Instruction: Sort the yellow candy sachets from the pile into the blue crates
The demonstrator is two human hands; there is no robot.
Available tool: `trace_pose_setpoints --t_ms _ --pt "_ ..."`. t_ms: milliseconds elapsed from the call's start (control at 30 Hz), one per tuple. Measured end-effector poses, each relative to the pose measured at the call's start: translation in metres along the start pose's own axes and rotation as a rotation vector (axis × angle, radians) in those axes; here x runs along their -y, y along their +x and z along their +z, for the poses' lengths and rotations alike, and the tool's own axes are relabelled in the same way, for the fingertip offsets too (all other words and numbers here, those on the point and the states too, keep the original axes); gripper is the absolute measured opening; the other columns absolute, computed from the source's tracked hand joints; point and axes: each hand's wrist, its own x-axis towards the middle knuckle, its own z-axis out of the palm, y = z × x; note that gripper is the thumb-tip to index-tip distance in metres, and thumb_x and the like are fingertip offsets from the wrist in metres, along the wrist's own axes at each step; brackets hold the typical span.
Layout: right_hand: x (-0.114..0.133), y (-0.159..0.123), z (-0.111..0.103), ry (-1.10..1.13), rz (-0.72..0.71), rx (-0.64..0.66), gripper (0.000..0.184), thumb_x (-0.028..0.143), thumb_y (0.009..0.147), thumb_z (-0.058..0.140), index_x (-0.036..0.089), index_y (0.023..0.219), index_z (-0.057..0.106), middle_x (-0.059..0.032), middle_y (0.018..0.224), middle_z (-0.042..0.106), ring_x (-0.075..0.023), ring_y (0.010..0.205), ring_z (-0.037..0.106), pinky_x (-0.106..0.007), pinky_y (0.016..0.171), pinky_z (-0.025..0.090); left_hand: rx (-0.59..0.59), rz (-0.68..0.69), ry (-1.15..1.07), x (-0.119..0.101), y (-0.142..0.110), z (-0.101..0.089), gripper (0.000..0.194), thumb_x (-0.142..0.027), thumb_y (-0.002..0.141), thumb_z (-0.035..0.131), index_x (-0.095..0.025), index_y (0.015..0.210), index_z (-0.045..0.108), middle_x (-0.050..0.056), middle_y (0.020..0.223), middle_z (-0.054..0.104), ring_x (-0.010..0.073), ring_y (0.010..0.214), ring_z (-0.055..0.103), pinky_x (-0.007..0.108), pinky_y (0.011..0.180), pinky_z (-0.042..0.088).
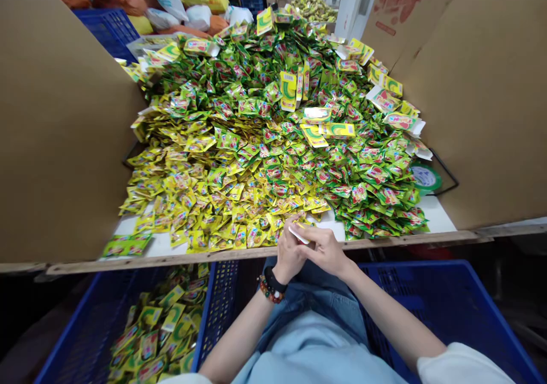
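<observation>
The left hand (290, 253) and right hand (325, 250), pressed together at six o'clock, pinch a small white-and-yellow packet (298, 234) beside a heaped pile of green-and-yellow foil sachets (239, 144)

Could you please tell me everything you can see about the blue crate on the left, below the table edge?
The blue crate looks like moulded plastic, with grid-patterned walls and an open top. It stands below the wooden table edge, at the person's left. Many flat yellow-and-green packets lie loosely inside at mixed angles. The person's left forearm passes over its near right corner. Its bottom is hidden.
</observation>
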Motion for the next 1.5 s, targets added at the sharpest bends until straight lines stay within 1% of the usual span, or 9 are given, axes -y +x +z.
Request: trace_pose_setpoints --t_ms 233,700,767,833,967,1067,1167,1333,1500 --pt "-0.004 0.005 0.010 -0.047 0.105 -0.179 0.032 0.036 0.090 0.058 0.024 0.116 0.072 -0.0043 0.120 0.069 -0.0288 0.107 0.069 -0.046 0.095 0.057 -0.025 -0.051 0.042 0.003 -0.003 0.007 0.062 -0.036 0.086 0.058 -0.016 0.139 0.033 0.014 0.115 0.062 0.0258 0.099 0.065 0.039 0.081 0.055" --pt "-0.006 -0.006 0.011 -0.420 -0.192 0.048 0.037 0.031 0.097 0.045 0.023 0.129 0.064 -0.0090 0.099 0.077 -0.0217 0.083 0.073 -0.033 0.073 0.058 -0.053 -0.011 -0.024 -0.006 0.002 0.000 0.043 -0.031 0.095 0.041 -0.016 0.135 0.038 0.017 0.122 0.060 0.0235 0.108 0.062 0.040 0.088 0.053" --pt "-0.006 0.002 0.001 -0.306 -0.188 0.094 0.032 0.034 0.097 0.048 0.026 0.120 0.069 -0.0056 0.096 0.077 -0.0203 0.082 0.073 -0.032 0.073 0.058 -0.133 -0.042 0.020 -0.005 -0.001 -0.026 0.047 -0.039 0.092 0.049 -0.018 0.133 0.041 0.016 0.124 0.059 0.0248 0.109 0.062 0.042 0.089 0.053" --pt "-0.010 0.017 -0.019 -0.320 -0.153 -0.015 0.029 0.037 0.095 0.052 0.026 0.111 0.073 -0.0053 0.100 0.076 -0.0211 0.088 0.071 -0.033 0.077 0.057 -0.289 -0.167 0.187 0.002 -0.012 -0.077 0.046 -0.044 0.085 0.059 -0.024 0.125 0.048 0.011 0.123 0.060 0.0275 0.109 0.061 0.046 0.090 0.052" --pt "-0.026 0.063 -0.065 -0.871 -0.044 -0.379 0.023 0.029 0.090 0.057 0.019 0.101 0.074 -0.0143 0.101 0.071 -0.0293 0.099 0.060 -0.043 0.083 0.049 -0.639 -0.552 0.827 0.024 -0.046 -0.206 0.044 -0.049 0.076 0.065 -0.039 0.118 0.057 -0.004 0.130 0.059 0.0393 0.122 0.050 0.063 0.093 0.044" --pt "-0.039 0.093 -0.075 -1.185 -0.047 -0.330 0.019 0.028 0.086 0.062 0.015 0.093 0.073 -0.0171 0.098 0.065 -0.0309 0.098 0.051 -0.046 0.082 0.042 -0.650 -0.621 0.925 0.031 -0.052 -0.242 0.041 -0.049 0.077 0.061 -0.042 0.117 0.060 -0.008 0.126 0.063 0.0367 0.119 0.051 0.061 0.090 0.045" --pt "-0.047 0.103 -0.070 -1.248 -0.098 -0.324 0.021 0.024 0.090 0.054 0.015 0.080 0.071 -0.0153 0.090 0.064 -0.0277 0.093 0.050 -0.044 0.081 0.037 -0.440 -0.436 0.700 0.036 -0.022 -0.199 0.035 -0.047 0.082 0.055 -0.019 0.096 0.070 0.010 0.097 0.071 0.0306 0.093 0.063 0.050 0.086 0.049" --pt "-0.048 0.083 -0.075 -0.914 -0.154 -0.534 0.024 0.025 0.093 0.046 0.017 0.087 0.068 -0.0121 0.091 0.069 -0.0252 0.091 0.060 -0.041 0.085 0.042 -0.139 -0.276 0.503 0.043 0.071 -0.085 0.032 -0.037 0.092 0.045 -0.016 0.097 0.069 0.012 0.095 0.071 0.0271 0.093 0.063 0.041 0.086 0.048" --pt "-0.038 0.055 -0.081 -0.295 0.034 -0.645 0.027 0.044 0.090 0.050 0.020 0.089 0.061 -0.0046 0.077 0.066 -0.0197 0.070 0.061 -0.032 0.065 0.051 0.095 -0.446 0.588 0.051 0.134 -0.058 0.026 -0.035 0.090 0.053 -0.013 0.092 0.067 0.015 0.094 0.069 0.0264 0.089 0.063 0.035 0.079 0.047"
